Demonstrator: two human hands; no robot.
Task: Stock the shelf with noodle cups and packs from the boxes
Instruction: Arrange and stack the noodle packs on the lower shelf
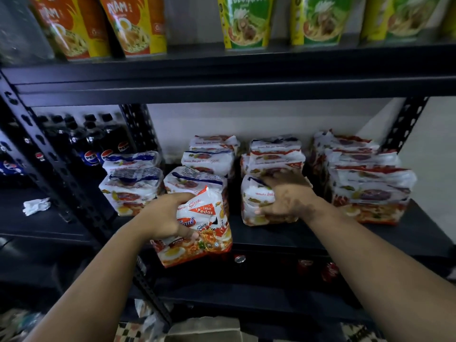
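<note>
The left hand (pixel 164 215) grips a red and white noodle pack (pixel 202 230) by its left side, fingers (pixel 182 197) curled over the top edge and thumb across the front. The pack is held upright at the front edge of the black shelf (pixel 283 236), partly out over the edge, just in front of a stack of the same packs (pixel 197 181).

The right hand (pixel 287 196) rests on another noodle pack standing on the shelf (pixel 256 203), its fingers bent round the top and right side of it, holding it. Behind that pack a further stack (pixel 275 154) reaches toward the white wall.

More stacks of packs stand on the same shelf: one at the left (pixel 132 183), one at the right (pixel 367 183). On the shelf above stand orange and yellow bags (pixel 133 25) and green bags (pixel 246 23). In the neighbouring bay to the left are dark cola bottles (pixel 91 146) and a crumpled white scrap (pixel 35 206), perhaps paper or plastic; it is too blurred to tell. Below the shelf, red cans (pixel 329 270) show dimly in the shadow.
</note>
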